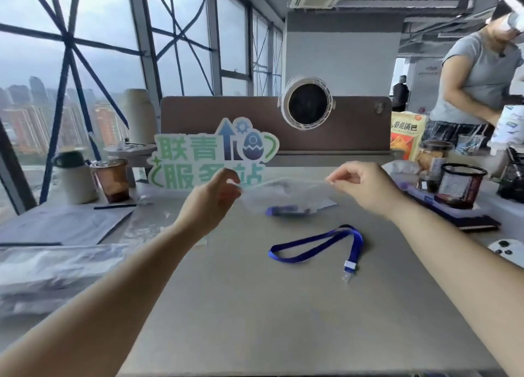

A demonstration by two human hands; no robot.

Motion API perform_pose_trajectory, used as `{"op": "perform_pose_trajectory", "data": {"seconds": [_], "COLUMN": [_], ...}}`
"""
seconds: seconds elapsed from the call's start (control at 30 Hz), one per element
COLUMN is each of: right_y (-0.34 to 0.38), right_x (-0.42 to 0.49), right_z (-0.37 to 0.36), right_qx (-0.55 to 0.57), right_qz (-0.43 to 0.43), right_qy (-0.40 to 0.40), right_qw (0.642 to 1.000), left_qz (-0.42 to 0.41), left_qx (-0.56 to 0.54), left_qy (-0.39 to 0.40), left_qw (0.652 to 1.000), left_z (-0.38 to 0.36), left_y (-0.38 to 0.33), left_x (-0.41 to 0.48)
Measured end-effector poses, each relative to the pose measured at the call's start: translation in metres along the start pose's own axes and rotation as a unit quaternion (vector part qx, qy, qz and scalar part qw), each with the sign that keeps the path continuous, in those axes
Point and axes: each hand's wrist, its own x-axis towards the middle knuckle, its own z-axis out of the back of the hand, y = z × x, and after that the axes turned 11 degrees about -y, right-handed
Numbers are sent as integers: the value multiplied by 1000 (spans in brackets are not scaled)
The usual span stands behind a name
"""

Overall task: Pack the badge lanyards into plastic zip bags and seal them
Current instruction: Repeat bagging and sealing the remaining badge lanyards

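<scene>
Your left hand (211,195) and right hand (365,188) each pinch an end of the clear zip bag (283,192), held over the far middle of the table (255,305). A loose blue lanyard (317,244) lies nearer. Just behind the bag stands a green sign (209,152), with a mesh cup (460,185) to the right.

We see a royal-blue lanyard (317,244) on the plain grey-beige table (255,320), its clip end white. At twelve o'clock from it the zip bag (286,191) is colourless and see-through, and a dark blue strap (286,210) shows through it. At eleven o'clock the sign (209,152) has green characters, a navy arrow and a white border. At two o'clock the pen holder (460,185) is black mesh.
</scene>
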Motion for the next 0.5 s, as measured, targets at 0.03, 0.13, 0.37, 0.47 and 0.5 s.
{"op": "perform_pose_trajectory", "data": {"seconds": [0.03, 0.13, 0.37, 0.47, 0.5], "right_y": [-3, -12, -29, -29, -26], "right_x": [-18, -64, -139, -147, -144], "right_z": [-1, -3, -6, -10, -13], "right_qx": [-8, -27, -97, -103, -106], "right_qz": [-17, -52, -112, -125, -111], "right_qy": [33, 93, 210, 171, 127], "right_qw": [999, 994, 966, 972, 980], "left_qz": [14, 34, -22, -29, -37], "left_qx": [12, 74, 162, 113, 104], "left_qy": [16, 53, 209, 211, 187], "left_qw": [1000, 995, 964, 971, 976], "left_z": [0, 1, 8, 6, 2], "left_y": [4, 6, 5, 4, 3], "left_x": [-20, -69, -132, -139, -134]}}
